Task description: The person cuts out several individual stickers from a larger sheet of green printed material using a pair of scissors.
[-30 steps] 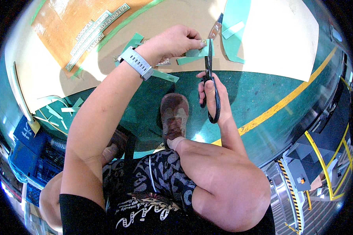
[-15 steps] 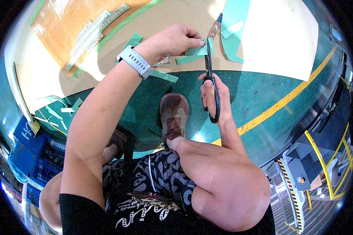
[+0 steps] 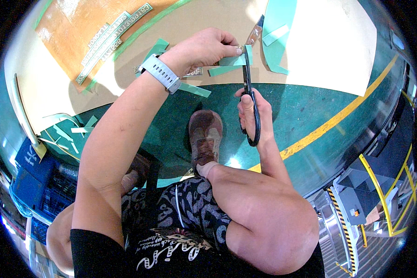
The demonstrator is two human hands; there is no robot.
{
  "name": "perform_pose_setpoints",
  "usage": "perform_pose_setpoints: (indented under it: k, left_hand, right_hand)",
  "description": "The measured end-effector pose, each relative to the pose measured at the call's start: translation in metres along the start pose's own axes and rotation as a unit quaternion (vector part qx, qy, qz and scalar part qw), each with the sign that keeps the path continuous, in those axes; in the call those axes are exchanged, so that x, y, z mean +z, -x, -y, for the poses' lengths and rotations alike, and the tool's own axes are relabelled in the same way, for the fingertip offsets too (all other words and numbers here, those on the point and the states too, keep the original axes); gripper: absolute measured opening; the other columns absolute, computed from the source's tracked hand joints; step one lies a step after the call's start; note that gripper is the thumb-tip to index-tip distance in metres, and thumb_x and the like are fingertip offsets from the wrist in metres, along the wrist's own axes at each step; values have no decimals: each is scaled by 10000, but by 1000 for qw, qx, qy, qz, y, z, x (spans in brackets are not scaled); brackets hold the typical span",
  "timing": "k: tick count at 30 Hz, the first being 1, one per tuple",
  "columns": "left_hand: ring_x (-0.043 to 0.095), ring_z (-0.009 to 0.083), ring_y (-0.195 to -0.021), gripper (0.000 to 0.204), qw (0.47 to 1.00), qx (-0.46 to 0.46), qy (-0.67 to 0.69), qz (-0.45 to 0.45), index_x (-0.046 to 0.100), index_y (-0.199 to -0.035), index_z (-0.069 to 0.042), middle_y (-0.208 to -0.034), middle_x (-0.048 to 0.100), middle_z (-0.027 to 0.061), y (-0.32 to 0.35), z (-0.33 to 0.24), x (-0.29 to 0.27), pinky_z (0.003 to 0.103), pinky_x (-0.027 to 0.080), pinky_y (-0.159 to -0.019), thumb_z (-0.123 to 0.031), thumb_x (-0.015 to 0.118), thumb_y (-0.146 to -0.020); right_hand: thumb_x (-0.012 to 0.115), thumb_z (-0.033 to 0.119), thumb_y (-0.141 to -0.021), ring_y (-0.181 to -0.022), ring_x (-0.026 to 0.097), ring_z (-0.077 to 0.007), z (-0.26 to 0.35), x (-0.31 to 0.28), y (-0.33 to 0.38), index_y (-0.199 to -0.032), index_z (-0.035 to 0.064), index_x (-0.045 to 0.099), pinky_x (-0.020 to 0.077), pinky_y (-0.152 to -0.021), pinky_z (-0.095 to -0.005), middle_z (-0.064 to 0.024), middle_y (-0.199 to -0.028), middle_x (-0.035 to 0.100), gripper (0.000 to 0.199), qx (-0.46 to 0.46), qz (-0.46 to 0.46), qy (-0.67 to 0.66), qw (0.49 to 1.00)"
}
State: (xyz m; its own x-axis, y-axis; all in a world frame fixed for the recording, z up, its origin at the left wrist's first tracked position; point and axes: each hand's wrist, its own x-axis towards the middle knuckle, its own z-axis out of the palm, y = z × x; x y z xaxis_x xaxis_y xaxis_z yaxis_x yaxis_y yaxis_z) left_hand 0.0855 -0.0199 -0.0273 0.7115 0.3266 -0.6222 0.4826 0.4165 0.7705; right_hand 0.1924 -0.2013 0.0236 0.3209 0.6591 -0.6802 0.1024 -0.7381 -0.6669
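My left hand [image 3: 208, 48] is closed over the large tan sheet, its thumb and fingers pinching a short strip of green tape [image 3: 230, 61]. A pair of black-handled scissors [image 3: 254, 132] is gripped in my right hand [image 3: 257, 111], its blades pointing away from me. The blades cross the strip near its right end, just right of my left thumb; whether they have cut through, I cannot tell. Other green tape strips [image 3: 194, 89] lie below and beside my left hand. A small lettered strip [image 3: 193, 72] shows partly under that hand.
An orange-brown panel [image 3: 74, 41] edged in green tape carries lettered strips at the far left. A slim dark-tipped tool [image 3: 255, 33] lies beside a wide green sheet [image 3: 275, 44]. Tape scraps [image 3: 65, 132] and a blue crate [image 3: 34, 173] are at left; yellow rails [image 3: 380, 185] at right.
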Motion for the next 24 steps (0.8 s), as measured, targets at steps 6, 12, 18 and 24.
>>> perform_pose_setpoints:
  k: [6,12,18,24]
  left_hand:
    - [466,65,-633,234,1000,-8,3,7,654,-938,-46,-702,554,-36,2,-3,-1,232,399,-563,-263,601,-867]
    - [457,61,-626,244,1000,0,0,11,655,-944,-49,-698,550,-42,-5,3,-1,233,387,-552,-273,605,-864]
    - [457,55,-628,246,1000,-16,16,15,657,-953,-49,-707,561,-49,-5,3,-2,225,386,-552,-272,611,-861]
    - [477,55,-654,253,999,-19,31,23,655,-958,-40,-740,570,-44,-8,8,-2,217,412,-582,-271,608,-866]
  right_hand:
    - [558,499,-856,-565,401,-58,-3,1,-2,-922,39,551,354,-494,-216,21,-622,452,464,-8,-4,-1,1000]
    - [562,494,-854,-465,329,-5,-6,2,-4,-922,68,532,251,-387,-169,88,-571,364,432,-4,10,-41,999]
    - [576,480,-855,-585,433,-87,-3,-1,-4,-886,27,577,399,-534,-248,-24,-606,482,453,23,-10,24,999]
    - [549,488,-868,-564,450,-74,-6,-4,-6,-907,24,562,398,-508,-240,-13,-597,497,466,7,3,23,1000]
